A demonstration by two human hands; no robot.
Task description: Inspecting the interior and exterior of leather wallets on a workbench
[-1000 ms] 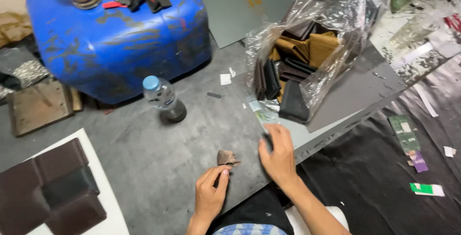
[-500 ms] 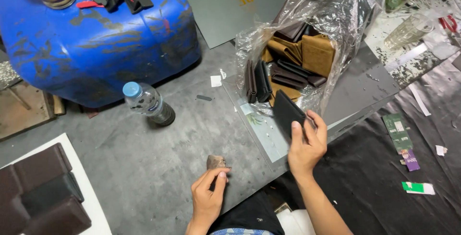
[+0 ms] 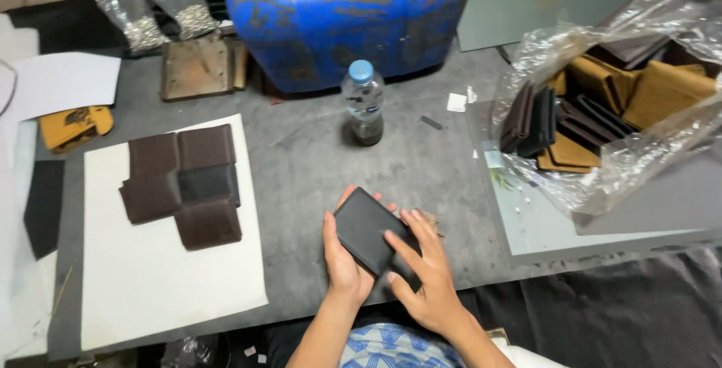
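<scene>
1. I see the dark wallet low in the middle of the frame, held just above the grey table, right at the body and between both hands.
2. My left hand grips it from the left and underneath, thumb along its left edge, fingers showing at its upper edge. My right hand lies on its lower right corner, fingers spread flat and pressing on the face. Both hands are closed on the wallet, neither is free.
3. The wallet's long axis runs on a diagonal, from upper left to lower right in the frame. It sits flat side up, tilted a little toward me. Both hands touch it; the left carries more of it.
4. To the left lies a white sheet with a cluster of brown wallets in its upper part. The lower part of the sheet is bare.
5. Straight above the hands stands a water bottle, near but apart, and behind it the blue drum.
6. At the right, a clear plastic bag of brown and tan wallets rests on a grey board whose near left corner comes close to my right hand.
7. The table edge runs just below the wrists.
</scene>
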